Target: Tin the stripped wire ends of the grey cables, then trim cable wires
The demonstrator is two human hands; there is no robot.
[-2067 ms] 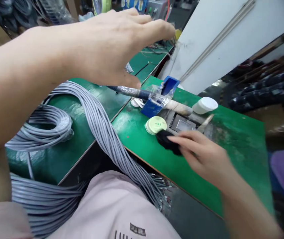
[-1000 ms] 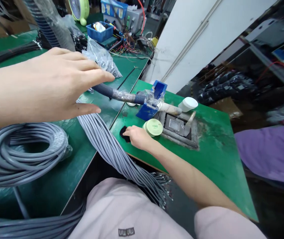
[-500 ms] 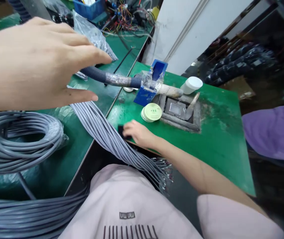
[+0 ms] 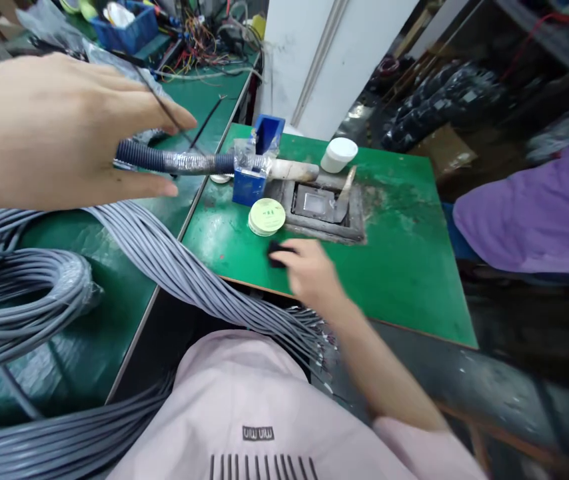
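My left hand (image 4: 79, 133) reaches in large at the upper left, thumb and forefinger apart. A thin dark cable (image 4: 154, 97) crosses its forefinger; I cannot tell whether it is held. Above the green board (image 4: 404, 267), my right hand (image 4: 309, 270) is closed on a small black block (image 4: 279, 255), slightly blurred. Just beyond that block stands a round tin (image 4: 267, 217) with a pale yellow-green lid. Behind the tin, a soldering pot (image 4: 324, 207) is set in the board, a flat scraper (image 4: 345, 193) resting in it.
A corrugated hose (image 4: 184, 162) runs to a blue box-like holder (image 4: 249, 185). A white tub (image 4: 339, 155) stands behind the pot. Grey cables (image 4: 164, 253) stretch across the front, with a cable coil (image 4: 29, 293) at left. A person in a purple top (image 4: 529, 207) is at right.
My right hand has moved right along the board with the black block, away from the grey cables. The view has shifted right. A thin dark cable now crosses my left forefinger.
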